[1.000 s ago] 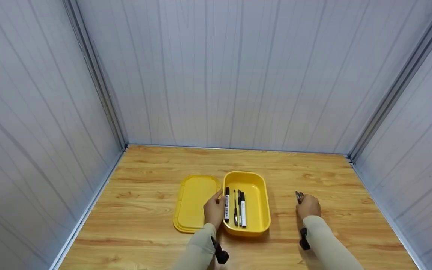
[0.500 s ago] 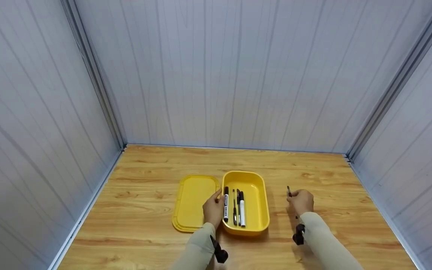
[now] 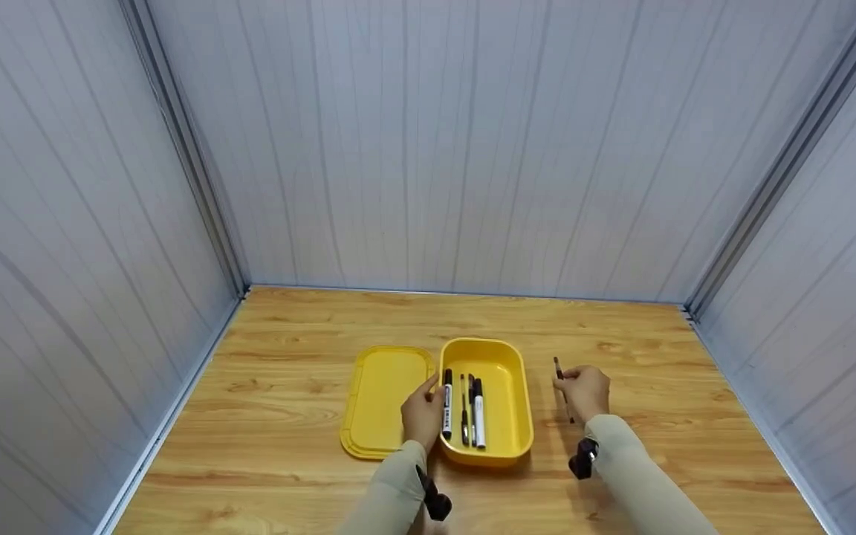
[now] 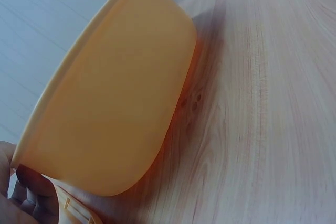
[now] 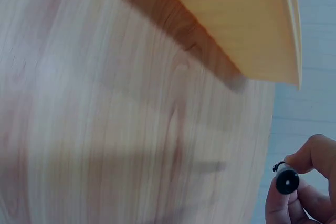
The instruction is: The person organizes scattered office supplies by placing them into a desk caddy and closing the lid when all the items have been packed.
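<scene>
A yellow plastic box [image 3: 511, 401] stands uncovered on the table. My left hand [image 3: 422, 420] pinches its left rim between thumb and fingers, as the left wrist view also shows. Along the box's left side lie a white marker with black ends [image 3: 448, 405], a slim pen [image 3: 464, 429], another dark pen and a black-capped white marker [image 3: 480, 420]. To the right of the box, my right hand [image 3: 586, 391] holds a dark, thin pen [image 3: 558, 368] by its middle, just above the table. The round black end of this pen [image 5: 287, 181] faces the right wrist camera.
The yellow lid [image 3: 383, 401] lies flat left of the box, partly beneath my left hand. White panel walls [image 3: 428, 148] enclose the wooden table [image 3: 287, 416] at the back and both sides.
My right hand has moved left toward the box, carrying the pen, which has turned so more of its length shows. The left hand stays at the box rim.
</scene>
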`<act>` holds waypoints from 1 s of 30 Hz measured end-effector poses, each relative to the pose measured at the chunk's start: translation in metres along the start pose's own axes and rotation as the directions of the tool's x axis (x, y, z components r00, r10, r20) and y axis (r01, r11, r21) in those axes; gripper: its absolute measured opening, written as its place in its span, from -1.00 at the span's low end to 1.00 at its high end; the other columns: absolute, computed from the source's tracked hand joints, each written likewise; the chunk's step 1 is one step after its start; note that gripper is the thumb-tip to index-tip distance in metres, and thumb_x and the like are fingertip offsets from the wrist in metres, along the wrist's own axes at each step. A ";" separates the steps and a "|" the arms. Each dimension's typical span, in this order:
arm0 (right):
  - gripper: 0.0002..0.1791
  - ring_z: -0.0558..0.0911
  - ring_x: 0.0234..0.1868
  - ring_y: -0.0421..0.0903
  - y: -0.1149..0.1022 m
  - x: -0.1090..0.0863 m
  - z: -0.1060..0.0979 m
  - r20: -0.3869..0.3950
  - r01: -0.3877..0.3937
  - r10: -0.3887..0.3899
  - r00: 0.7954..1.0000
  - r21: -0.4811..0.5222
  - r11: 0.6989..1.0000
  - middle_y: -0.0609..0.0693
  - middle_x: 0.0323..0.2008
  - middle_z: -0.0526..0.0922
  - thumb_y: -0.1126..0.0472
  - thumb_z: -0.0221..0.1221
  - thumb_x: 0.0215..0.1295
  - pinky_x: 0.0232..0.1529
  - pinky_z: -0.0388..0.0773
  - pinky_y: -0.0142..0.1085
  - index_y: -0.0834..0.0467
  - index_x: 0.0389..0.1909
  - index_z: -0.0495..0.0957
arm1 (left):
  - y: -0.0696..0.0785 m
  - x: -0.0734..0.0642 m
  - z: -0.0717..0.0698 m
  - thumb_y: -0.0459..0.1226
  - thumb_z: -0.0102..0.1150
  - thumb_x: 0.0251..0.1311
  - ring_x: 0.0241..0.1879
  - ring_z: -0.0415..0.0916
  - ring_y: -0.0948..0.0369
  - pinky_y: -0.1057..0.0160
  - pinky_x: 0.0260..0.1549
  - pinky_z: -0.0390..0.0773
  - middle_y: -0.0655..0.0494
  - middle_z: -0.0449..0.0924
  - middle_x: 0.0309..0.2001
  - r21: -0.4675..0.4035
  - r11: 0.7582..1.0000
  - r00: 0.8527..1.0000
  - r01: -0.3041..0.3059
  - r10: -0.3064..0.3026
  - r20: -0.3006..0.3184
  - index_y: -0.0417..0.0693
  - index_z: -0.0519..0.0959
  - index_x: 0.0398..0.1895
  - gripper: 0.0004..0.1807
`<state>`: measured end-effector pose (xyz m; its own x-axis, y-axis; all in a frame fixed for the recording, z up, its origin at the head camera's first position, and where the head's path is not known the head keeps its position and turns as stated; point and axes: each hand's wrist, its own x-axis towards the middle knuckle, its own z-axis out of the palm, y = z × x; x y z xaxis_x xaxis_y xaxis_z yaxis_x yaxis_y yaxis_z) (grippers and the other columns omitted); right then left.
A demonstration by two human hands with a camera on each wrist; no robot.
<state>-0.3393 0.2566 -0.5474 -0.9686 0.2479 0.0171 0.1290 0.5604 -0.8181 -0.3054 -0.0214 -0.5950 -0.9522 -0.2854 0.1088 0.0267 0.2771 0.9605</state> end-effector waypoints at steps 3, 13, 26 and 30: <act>-0.72 0.69 -0.22 0.08 -0.007 -0.001 0.003 0.013 0.001 -0.001 1.000 -0.017 1.000 0.25 -0.20 0.71 0.27 0.33 0.18 -0.19 0.64 -0.09 0.33 -0.11 0.69 | 0.000 0.000 0.000 -0.29 0.14 0.35 -0.59 0.33 0.29 0.33 -0.58 0.37 0.14 0.48 -0.56 -0.004 1.000 1.000 0.009 -0.009 0.002 -0.09 0.56 0.23 -0.61; -0.74 0.68 -0.26 0.02 -0.030 -0.009 0.023 0.020 0.020 -0.022 1.000 0.067 0.998 0.17 -0.26 0.71 0.29 0.36 0.15 -0.28 0.63 -0.22 0.32 -0.14 0.70 | 0.001 0.000 -0.001 -0.29 0.15 0.35 -0.57 0.36 0.29 0.33 -0.55 0.40 0.11 0.52 -0.54 0.009 1.000 1.000 0.003 -0.003 0.000 -0.10 0.56 0.23 -0.61; -0.79 0.69 -0.34 -0.03 -0.049 -0.019 0.052 0.040 0.072 -0.077 0.996 0.101 0.992 0.12 -0.34 0.74 0.36 0.32 0.10 -0.29 0.64 -0.24 0.34 -0.22 0.70 | 0.000 -0.002 0.000 -0.30 0.13 0.37 -0.58 0.36 0.29 0.34 -0.59 0.38 -0.02 0.59 -0.49 -0.019 1.000 1.000 -0.008 0.008 0.004 -0.13 0.55 0.24 -0.61; -0.82 0.67 -0.40 -0.09 -0.053 -0.021 0.062 0.023 0.092 -0.094 0.995 0.058 0.994 0.12 -0.38 0.73 0.34 0.34 0.05 -0.34 0.63 -0.26 0.32 -0.29 0.73 | 0.000 -0.002 0.001 -0.30 0.14 0.36 -0.59 0.36 0.30 0.34 -0.59 0.38 0.04 0.58 -0.51 -0.004 1.000 1.000 -0.003 0.003 -0.005 -0.12 0.56 0.23 -0.61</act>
<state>-0.3392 0.1729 -0.5400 -0.9810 0.1763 0.0808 0.0264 0.5345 -0.8448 -0.3039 -0.0204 -0.5954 -0.9505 -0.2893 0.1133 0.0312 0.2740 0.9612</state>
